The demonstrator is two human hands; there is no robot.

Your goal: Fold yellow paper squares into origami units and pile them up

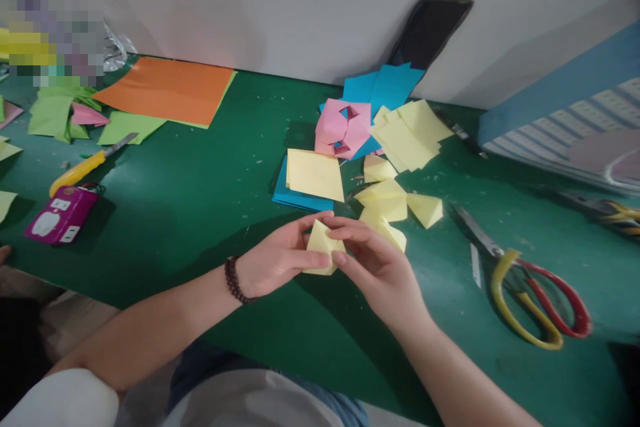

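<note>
First-person view down onto a green surface (240, 140) strewn with coloured paper. Holding a small folded yellow paper (319, 238) at the centre, over the near part of the surface, between the left hand (277, 257) and the right hand (390, 270). Left grip clamped on the paper, with the thumb across the lower front; right grip closed on it too, pinching the right side between thumb and fingertips. Probably midway through shaping or creasing this one piece, to judge by the angled faces and raised point. Seems to call next for a steady left grip and light pressing or tucking along the right side, without crushing the thin sheet. Just beyond the right hand, a loose cluster of similar yellow folded pieces (384, 200). Just beyond the left, pale yellow squares (316, 173) lying on blue paper (281, 188). Farther back, a pink paper ball (330, 123) with gaps between its folds, beside loose yellow sheets (413, 137). Off to the right, scissors (509, 261) with one yellow and one red handle. Well to the left, a yellow cutter (83, 171) near a purple box (65, 213); behind them, an orange sheet (170, 90)
</note>
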